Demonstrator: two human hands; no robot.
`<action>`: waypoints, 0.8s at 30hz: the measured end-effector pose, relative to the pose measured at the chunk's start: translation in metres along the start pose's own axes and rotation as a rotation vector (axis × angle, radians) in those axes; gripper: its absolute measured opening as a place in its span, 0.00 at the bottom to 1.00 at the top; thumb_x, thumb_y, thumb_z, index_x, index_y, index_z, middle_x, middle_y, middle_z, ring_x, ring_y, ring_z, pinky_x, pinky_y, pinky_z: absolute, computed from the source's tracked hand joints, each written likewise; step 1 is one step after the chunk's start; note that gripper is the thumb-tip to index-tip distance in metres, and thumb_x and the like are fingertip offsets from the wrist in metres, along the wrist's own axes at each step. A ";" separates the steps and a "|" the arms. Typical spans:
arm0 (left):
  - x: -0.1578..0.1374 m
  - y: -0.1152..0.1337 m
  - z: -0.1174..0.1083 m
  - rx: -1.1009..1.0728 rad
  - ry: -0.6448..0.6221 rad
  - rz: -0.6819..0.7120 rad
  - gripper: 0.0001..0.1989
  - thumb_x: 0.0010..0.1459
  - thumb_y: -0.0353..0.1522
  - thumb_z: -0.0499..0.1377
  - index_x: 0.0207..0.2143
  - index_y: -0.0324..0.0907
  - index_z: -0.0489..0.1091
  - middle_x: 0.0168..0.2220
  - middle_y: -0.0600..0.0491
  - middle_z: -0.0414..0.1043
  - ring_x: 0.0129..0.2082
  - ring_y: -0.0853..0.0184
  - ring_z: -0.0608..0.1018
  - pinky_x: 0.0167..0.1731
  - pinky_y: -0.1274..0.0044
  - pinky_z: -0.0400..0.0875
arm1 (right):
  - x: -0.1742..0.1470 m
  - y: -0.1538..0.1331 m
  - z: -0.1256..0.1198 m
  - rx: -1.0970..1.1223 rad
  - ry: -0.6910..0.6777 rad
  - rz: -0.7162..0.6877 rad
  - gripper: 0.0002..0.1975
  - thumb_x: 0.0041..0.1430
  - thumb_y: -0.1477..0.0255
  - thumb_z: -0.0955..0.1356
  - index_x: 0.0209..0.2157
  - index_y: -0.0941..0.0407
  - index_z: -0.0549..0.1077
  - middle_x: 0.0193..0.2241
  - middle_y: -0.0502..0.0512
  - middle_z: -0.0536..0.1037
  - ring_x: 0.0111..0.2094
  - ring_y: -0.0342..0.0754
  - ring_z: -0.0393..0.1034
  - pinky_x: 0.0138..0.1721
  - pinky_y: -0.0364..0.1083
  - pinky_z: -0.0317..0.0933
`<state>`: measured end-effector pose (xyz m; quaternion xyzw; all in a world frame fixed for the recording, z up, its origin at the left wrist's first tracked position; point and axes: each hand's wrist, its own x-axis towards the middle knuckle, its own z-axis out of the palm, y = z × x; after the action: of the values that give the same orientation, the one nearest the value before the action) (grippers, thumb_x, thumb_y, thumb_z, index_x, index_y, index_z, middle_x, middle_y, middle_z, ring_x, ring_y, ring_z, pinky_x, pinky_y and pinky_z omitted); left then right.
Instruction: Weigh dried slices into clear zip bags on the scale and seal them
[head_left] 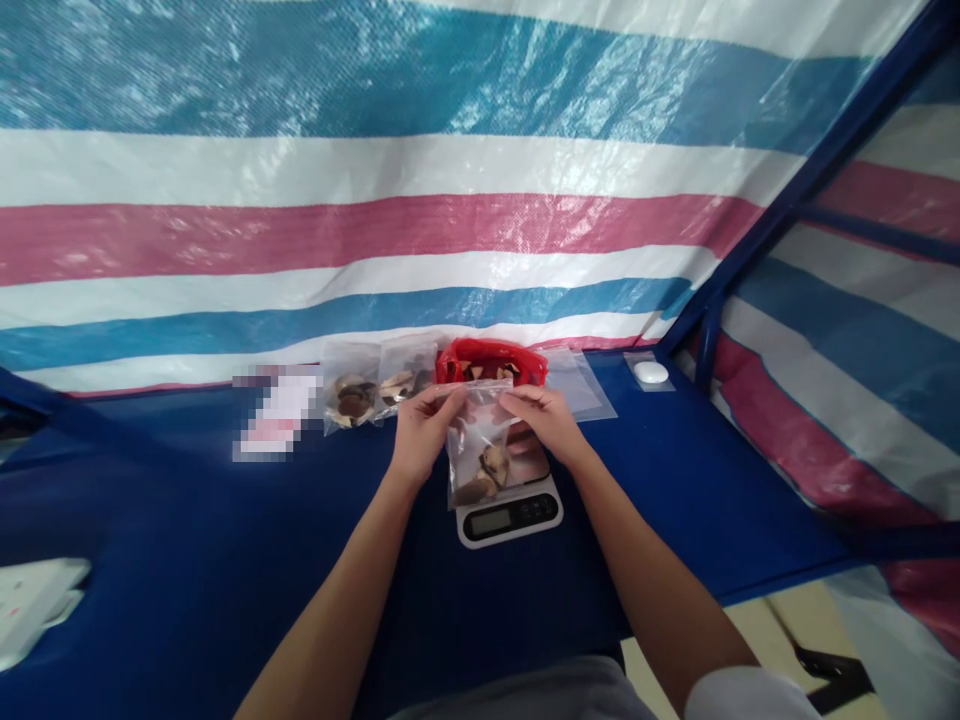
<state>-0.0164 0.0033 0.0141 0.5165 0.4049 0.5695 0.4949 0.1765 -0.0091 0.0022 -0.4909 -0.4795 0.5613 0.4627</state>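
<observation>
Both hands pinch the top edge of a clear zip bag (469,450), which has brownish dried slices, possibly mushrooms, at its bottom. My left hand (421,430) is closed on the bag's upper left corner, and my right hand (547,422) on its upper right. The bag hangs over a white digital kitchen scale (551,520), hiding much of its weighing plate; the scale's dark display panel shows in front. Just behind the hands sits a red plastic bag (491,352), open at the top, with more dried slices inside.
Two filled clear bags, one (351,395) beside another (405,375), lie left of the red bag. Flat clear bags (581,385) lie to its right, near a small white object (651,372). A blurred-out paper (281,415) and a white power strip (37,605) are at left.
</observation>
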 end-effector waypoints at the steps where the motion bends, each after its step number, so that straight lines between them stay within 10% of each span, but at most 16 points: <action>1: 0.001 0.003 -0.001 -0.018 0.027 -0.003 0.15 0.50 0.41 0.70 0.32 0.38 0.80 0.25 0.53 0.77 0.21 0.71 0.73 0.22 0.80 0.68 | 0.000 0.000 0.002 0.012 -0.028 -0.034 0.19 0.51 0.56 0.76 0.41 0.52 0.80 0.35 0.53 0.84 0.29 0.49 0.80 0.22 0.44 0.74; 13: 0.028 0.031 -0.058 0.148 0.198 0.062 0.19 0.53 0.43 0.67 0.39 0.37 0.78 0.30 0.52 0.76 0.26 0.70 0.75 0.29 0.78 0.72 | 0.035 -0.024 0.056 -0.069 -0.195 -0.210 0.17 0.52 0.61 0.74 0.41 0.55 0.80 0.39 0.56 0.82 0.40 0.52 0.79 0.35 0.48 0.76; 18: 0.016 0.035 -0.096 0.759 0.217 0.507 0.20 0.62 0.39 0.61 0.54 0.40 0.71 0.50 0.42 0.74 0.43 0.59 0.80 0.43 0.67 0.77 | 0.069 -0.033 0.072 -0.035 -0.150 -0.206 0.13 0.51 0.65 0.75 0.38 0.56 0.79 0.38 0.55 0.81 0.37 0.49 0.78 0.32 0.45 0.75; 24: 0.007 0.029 -0.117 1.238 -0.149 0.907 0.30 0.64 0.32 0.59 0.66 0.43 0.57 0.63 0.37 0.64 0.62 0.48 0.69 0.59 0.56 0.69 | 0.095 -0.052 0.104 0.062 -0.198 -0.101 0.07 0.53 0.72 0.75 0.35 0.55 0.79 0.33 0.51 0.79 0.35 0.47 0.76 0.30 0.44 0.74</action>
<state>-0.1358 0.0108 0.0275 0.8517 0.3640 0.3498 -0.1401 0.0675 0.0817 0.0496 -0.3937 -0.5293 0.5974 0.4559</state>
